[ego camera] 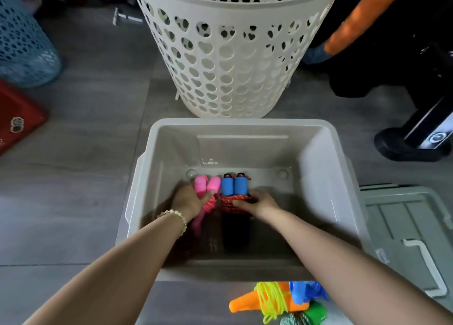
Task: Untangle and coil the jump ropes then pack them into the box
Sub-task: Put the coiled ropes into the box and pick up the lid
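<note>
My left hand [188,199] grips the pink jump rope [208,186]. My right hand [261,202] grips the blue-handled jump rope [234,187]. Both bundles sit low inside the box [318,177], just beside each other. Risk: abrupt release may let the coils spring open and interlock.

We look down into a grey plastic box [240,123] on the floor [73,177]. Both our hands are inside it. Our left hand [187,199], with a bead bracelet [177,217] on the wrist, holds the pink jump rope [207,184] just under its two handles. Our right hand [258,203] grips the red coil of the blue-handled jump rope [234,186]. The two ropes sit side by side. A white basket [228,67] with heart holes stands behind the box. The box lid [404,214] lies on the right. An orange-handled rope [266,297] with yellow cord lies near us.
</note>
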The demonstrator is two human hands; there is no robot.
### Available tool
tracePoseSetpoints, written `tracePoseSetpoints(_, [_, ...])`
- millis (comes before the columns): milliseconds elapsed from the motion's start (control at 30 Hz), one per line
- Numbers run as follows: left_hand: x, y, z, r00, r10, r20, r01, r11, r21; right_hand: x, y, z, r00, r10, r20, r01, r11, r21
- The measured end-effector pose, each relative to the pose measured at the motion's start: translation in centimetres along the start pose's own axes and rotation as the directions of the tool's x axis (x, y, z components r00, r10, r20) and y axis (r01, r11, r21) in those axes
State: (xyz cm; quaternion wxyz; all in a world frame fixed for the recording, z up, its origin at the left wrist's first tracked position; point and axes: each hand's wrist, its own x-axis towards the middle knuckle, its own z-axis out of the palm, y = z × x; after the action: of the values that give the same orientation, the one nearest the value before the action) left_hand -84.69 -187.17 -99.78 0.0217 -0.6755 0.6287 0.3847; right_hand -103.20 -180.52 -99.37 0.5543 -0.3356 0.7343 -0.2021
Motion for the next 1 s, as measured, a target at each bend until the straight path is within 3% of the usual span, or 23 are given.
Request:
tracePoseSetpoints(167, [-1.8, 1.8, -1.9, 0.998, 0.055, 0.023, -0.056, 0.997, 0.061, -1.6, -1.7, -2.4, 0.994, -0.082, -0.072, 0.078, 0.995, -0.06])
tracePoseSetpoints(300, [-5.5, 4.5, -5.9, 0.962, 0.272, 0.01, -0.27, 0.953, 0.138, -6.6, -3.9, -6.5, 0.967, -0.217, -0.135, 0.193, 0.966, -0.174])
tracePoseSetpoints(433, [-12.3, 7.4, -9.6, 0.802, 0.596, 0.034, -0.566, 0.741, 0.362, -14.9, -4.7, -10.1, 0.913, -0.341, -0.225, 0.311, 0.937, -0.157])
tracePoseSetpoints(533, [-17.8, 8.9, -10.2, 0.705, 0.707, 0.062, -0.672, 0.636, 0.379, -21.0, -3.1, -11.8, 0.858, -0.36, -0.366, 0.319, 0.932, -0.17])
tracePoseSetpoints(633, [-22.0, 9.1, -8.5, 0.615, 0.783, 0.093, -0.767, 0.566, 0.302, -25.1, 0.3, -12.0, 0.844, -0.285, -0.455, 0.248, 0.959, -0.14])
tracePoseSetpoints(700, [-24.0, 8.8, -6.4, 0.548, 0.821, 0.157, -0.83, 0.511, 0.225, -25.9, 3.8, -11.2, 0.869, -0.146, -0.473, 0.144, 0.989, -0.042])
tracePoseSetpoints(767, [-25.3, 8.4, -3.4, 0.566, 0.78, 0.268, -0.823, 0.514, 0.242, -25.8, 7.3, -9.7, 0.905, 0.058, -0.421, 0.002, 0.99, 0.141])
tracePoseSetpoints(833, [-25.2, 7.7, 0.2, 0.655, 0.662, 0.365, -0.756, 0.579, 0.305, -25.7, 10.4, -7.7, 0.918, 0.259, -0.298, -0.158, 0.933, 0.324])
tracePoseSetpoints(900, [-24.3, 6.8, 3.8, 0.761, 0.522, 0.384, -0.638, 0.708, 0.303, -25.4, 13.3, -5.5, 0.907, 0.393, -0.148, -0.296, 0.848, 0.44])
tracePoseSetpoints(1000, [-23.1, 6.7, 7.8, 0.822, 0.431, 0.372, -0.487, 0.871, 0.066, -24.6, 16.6, -1.8, 0.854, 0.52, 0.002, -0.413, 0.675, 0.611])
